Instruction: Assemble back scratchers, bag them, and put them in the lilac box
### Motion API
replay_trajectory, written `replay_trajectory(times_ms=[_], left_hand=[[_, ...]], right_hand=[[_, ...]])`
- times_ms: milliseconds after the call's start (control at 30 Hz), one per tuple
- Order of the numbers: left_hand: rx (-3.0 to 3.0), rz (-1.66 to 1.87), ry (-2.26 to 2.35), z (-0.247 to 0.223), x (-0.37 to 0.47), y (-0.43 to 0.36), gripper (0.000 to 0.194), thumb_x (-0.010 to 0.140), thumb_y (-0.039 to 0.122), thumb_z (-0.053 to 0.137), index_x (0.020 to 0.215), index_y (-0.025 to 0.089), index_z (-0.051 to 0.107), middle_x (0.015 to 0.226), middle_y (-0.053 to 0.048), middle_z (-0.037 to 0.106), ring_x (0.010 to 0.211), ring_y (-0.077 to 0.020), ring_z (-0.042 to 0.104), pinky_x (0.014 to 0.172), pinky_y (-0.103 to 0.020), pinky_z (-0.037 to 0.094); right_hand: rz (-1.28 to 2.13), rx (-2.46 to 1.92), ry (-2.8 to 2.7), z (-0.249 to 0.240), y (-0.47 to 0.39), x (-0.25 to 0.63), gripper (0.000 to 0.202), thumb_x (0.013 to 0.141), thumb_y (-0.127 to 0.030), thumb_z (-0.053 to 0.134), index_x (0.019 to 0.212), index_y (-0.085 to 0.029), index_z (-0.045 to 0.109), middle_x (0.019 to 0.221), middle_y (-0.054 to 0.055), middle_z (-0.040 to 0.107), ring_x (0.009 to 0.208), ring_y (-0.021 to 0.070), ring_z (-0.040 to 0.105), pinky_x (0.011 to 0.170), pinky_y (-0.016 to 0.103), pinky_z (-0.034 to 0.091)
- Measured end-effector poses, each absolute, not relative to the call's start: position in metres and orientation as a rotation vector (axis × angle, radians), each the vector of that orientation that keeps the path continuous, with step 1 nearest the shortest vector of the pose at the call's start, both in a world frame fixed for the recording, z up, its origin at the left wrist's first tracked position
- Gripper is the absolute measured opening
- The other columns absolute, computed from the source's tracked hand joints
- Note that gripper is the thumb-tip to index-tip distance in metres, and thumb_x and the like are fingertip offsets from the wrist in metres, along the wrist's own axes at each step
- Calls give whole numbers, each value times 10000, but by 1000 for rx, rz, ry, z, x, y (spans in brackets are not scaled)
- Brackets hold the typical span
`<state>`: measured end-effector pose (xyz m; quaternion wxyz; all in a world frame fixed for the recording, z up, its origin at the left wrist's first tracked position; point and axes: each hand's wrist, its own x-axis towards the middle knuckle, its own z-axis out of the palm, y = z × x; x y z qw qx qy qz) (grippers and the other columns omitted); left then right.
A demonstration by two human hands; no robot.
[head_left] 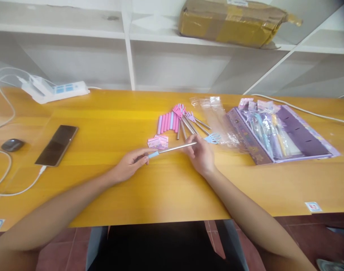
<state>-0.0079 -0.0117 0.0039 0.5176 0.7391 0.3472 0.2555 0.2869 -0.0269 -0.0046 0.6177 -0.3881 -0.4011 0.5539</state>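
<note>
A thin metal rod (177, 147) with a blue handle (153, 154) spans the space between my hands. The fingers of my left hand (129, 163) are closed on the blue handle. My right hand (200, 152) pinches the rod's other end. Just beyond lie pink, purple and blue handle tubes (167, 122) in a row. Beside them are metal rods with a pink hand-shaped head (179, 110) and a purple one (190, 116). A blue hand-shaped head (212, 138) shows right of my right hand. Small pink cards (158, 142) lie near the tubes.
Clear plastic bags (217, 120) lie beside a purple box (301, 131) holding wrapped items at right. On the left are a phone (57, 145) on a cable, a black mouse (12, 145) and a power strip (59, 91). A taped carton (231, 22) sits on the shelf.
</note>
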Motion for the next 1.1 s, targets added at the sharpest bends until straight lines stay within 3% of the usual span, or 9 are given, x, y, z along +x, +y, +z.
replay_trajectory(times_ms=[200, 700, 1100], left_hand=[[1981, 505, 800, 3, -10, -10, 426, 1127, 390, 458, 1496, 260, 629, 1059, -51, 733, 949, -199, 643, 922, -319, 483], [2010, 449, 812, 0, -12, -7, 405, 1129, 360, 436, 1465, 235, 626, 995, -34, 723, 957, -198, 655, 912, -325, 494], [1993, 441, 856, 5, -7, -9, 418, 1122, 399, 422, 1444, 233, 631, 975, -31, 730, 933, -203, 658, 915, -334, 505]], right_hand=[[1206, -917, -1003, -7, -27, 290, 449, 1012, -617, 610, 827, -208, 592, 531, -43, 423, 449, 101, 349, 486, 255, 270], [1265, -851, -1041, -10, -33, 282, 411, 1043, -576, 557, 846, -216, 585, 525, -37, 448, 457, 117, 358, 509, 262, 288], [1280, -941, -1124, -8, -32, 279, 477, 1020, -666, 575, 945, -199, 634, 625, -28, 510, 493, 101, 413, 500, 253, 322]])
